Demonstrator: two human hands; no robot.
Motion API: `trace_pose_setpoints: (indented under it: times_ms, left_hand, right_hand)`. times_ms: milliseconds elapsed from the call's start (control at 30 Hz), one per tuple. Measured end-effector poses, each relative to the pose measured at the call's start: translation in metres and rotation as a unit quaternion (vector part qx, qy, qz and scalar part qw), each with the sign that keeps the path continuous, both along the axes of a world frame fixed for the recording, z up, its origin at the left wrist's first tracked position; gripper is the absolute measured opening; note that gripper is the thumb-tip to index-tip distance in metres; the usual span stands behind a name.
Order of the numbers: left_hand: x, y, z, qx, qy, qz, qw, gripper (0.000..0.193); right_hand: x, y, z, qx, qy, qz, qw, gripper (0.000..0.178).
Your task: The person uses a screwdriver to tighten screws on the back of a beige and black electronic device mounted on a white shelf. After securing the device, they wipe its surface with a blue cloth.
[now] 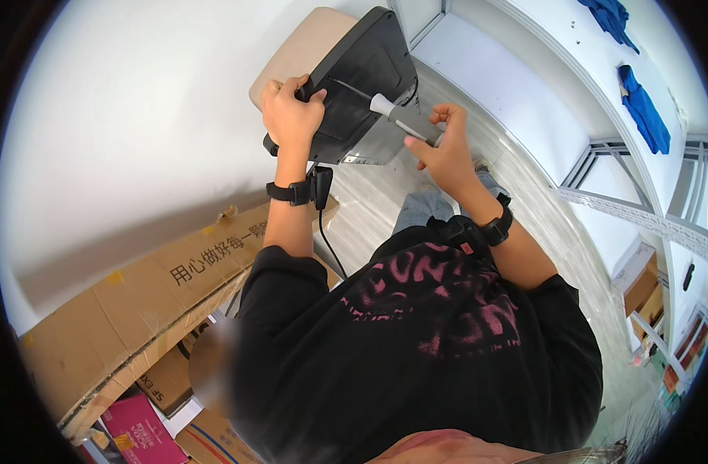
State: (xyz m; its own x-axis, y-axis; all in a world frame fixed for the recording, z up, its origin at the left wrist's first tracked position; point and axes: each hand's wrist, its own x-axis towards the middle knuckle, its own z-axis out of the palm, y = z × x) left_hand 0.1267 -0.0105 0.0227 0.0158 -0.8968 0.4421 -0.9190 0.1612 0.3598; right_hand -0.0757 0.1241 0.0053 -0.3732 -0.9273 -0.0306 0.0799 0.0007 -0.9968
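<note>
My left hand [289,116] is closed over the near edge of a black panel [354,97], thumb on its dark face and fingers toward the beige side. The panel stands tilted and is backed by a rounded beige part [303,46]; what the whole piece is I cannot tell. In my right hand [450,151] is a screwdriver [404,116] with a grey and white handle, thumb and fingers round its rear end. Its thin shaft points up and left, and the tip meets the panel close to my left thumb. Whether a screw is there is too small to see.
A long cardboard box [122,309] runs along the white wall at left, with more cartons and a pink box [141,429] below it. White shelving [539,93] lines the right side, with blue cloths [644,108] on it. A black cable [330,243] hangs from my left wrist strap.
</note>
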Motion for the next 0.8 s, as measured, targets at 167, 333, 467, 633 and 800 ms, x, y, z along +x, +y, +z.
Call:
trace_pose_setpoints:
  times_ms: [167,333,467,633,800]
  left_hand:
    - [-0.002,0.005,0.0,-0.028,-0.028,0.0,0.999,0.035]
    - [-0.004,0.005,0.001,-0.028,-0.026,-0.003,0.999,0.036]
    - [-0.006,0.006,0.003,-0.012,-0.008,-0.001,1.0,0.035]
    - [-0.001,0.005,0.001,-0.002,-0.003,-0.002,1.0,0.035]
    - [-0.002,0.005,0.001,-0.013,0.002,-0.004,1.0,0.036]
  right_hand:
    - [-0.006,0.001,-0.006,-0.103,0.184,-0.029,0.977,0.037]
    - [-0.011,-0.004,0.0,0.073,-0.009,0.049,0.996,0.036]
    - [-0.02,-0.008,-0.002,0.167,-0.183,0.111,0.962,0.044]
    - [-0.023,-0.003,0.006,0.155,-0.103,0.175,0.967,0.049]
    - [-0.041,0.001,0.006,0.162,-0.161,0.183,0.956,0.048]
